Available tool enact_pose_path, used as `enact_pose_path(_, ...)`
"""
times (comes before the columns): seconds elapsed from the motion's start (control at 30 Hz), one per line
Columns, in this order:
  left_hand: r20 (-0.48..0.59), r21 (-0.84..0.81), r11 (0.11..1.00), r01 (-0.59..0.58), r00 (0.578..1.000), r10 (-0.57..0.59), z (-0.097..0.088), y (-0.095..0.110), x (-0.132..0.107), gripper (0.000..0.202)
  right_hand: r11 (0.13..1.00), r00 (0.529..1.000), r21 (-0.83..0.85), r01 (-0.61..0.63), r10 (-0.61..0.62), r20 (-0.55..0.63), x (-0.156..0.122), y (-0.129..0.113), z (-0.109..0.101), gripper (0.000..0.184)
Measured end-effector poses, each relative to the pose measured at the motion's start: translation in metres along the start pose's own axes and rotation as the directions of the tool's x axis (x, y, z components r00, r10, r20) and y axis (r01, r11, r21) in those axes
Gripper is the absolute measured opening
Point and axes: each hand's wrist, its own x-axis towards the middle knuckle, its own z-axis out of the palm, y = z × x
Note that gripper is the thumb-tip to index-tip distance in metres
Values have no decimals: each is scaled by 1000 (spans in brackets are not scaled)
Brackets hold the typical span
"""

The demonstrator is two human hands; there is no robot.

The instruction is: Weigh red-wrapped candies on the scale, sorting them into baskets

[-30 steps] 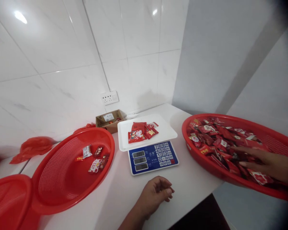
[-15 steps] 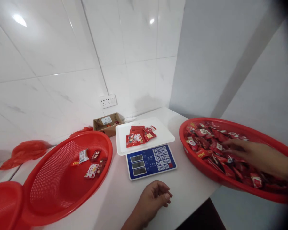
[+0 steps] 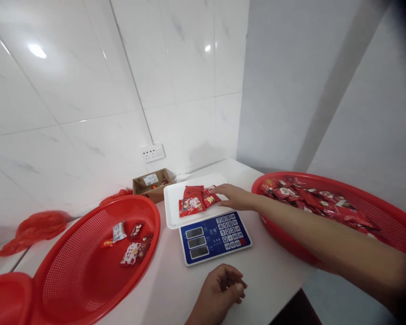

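Note:
My right hand (image 3: 237, 197) reaches across to the white tray (image 3: 172, 216) of a digital scale (image 3: 214, 239). Its fingertips are at the right edge of the red snack packets (image 3: 193, 205), thumb and fingers apart. I see nothing clearly gripped in it. Several such packets lie bunched on the tray. Near the table's front, below the scale's blue keypad, my left hand (image 3: 221, 289) rests with fingers loosely curled and thumb against them; nothing shows in it. At right, under my right forearm, a red basket (image 3: 368, 185) holds many red wrapped snacks (image 3: 311, 196).
A red perforated basket (image 3: 64, 266) with several small packets (image 3: 130, 253) stands at left, another red basket (image 3: 6, 293) beside it. An open cardboard box (image 3: 152, 185) and red plastic bags (image 3: 37, 230) are along the tiled wall, below a socket (image 3: 152, 153).
My right hand has left the snack basket and moved left to the packets on the scale tray. My left hand keeps its curled pose. The view has tilted slightly up.

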Motion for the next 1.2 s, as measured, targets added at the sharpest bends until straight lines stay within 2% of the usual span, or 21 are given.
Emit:
enact_pose_path(0.1,-4,-17,1000,-5,1000,5,-1,-4,2,42,998,999,-58,36,-35,16,16,-6,10,40)
enact_pose_path(0.2,-14,-35,999,-6,1000,6,-1,-7,5,46,996,1000,-88,20,-19,17,18,-13,15,34)
enact_pose_path(0.3,-12,-44,999,-20,1000,20,-2,-10,7,49,990,997,-115,-81,80,-14,17,-11,18,32)
enact_pose_path(0.4,3,-55,998,-21,1000,21,-1,-12,7,49,967,974,-124,-221,213,-72,21,1,18,34)
enact_pose_path(0.47,19,-61,998,-11,1000,12,-1,-12,6,49,957,962,-113,-267,258,-93,25,10,17,38)
enact_pose_path(0.67,31,-63,998,-15,999,17,-1,-10,5,48,983,987,-87,-161,162,2,42,20,17,58)
enact_pose_path(0.73,23,-64,998,-15,1000,17,-1,-10,5,48,984,988,-96,-149,151,13,45,17,18,56)
enact_pose_path(0.87,13,-71,998,0,1000,1,-2,-10,5,48,982,989,-115,-148,148,-9,45,10,18,35)
enact_pose_path(0.93,14,-71,997,5,1000,-4,-1,-10,5,47,981,987,-114,-158,157,-15,43,7,18,30)
enact_pose_path(1.07,5,-63,998,20,1000,-20,1,-10,4,48,983,985,-71,-171,173,20,39,3,18,29)
enact_pose_path(1.2,0,-74,997,16,1000,-16,0,-9,3,45,984,984,11,-178,177,9,32,-3,12,42)
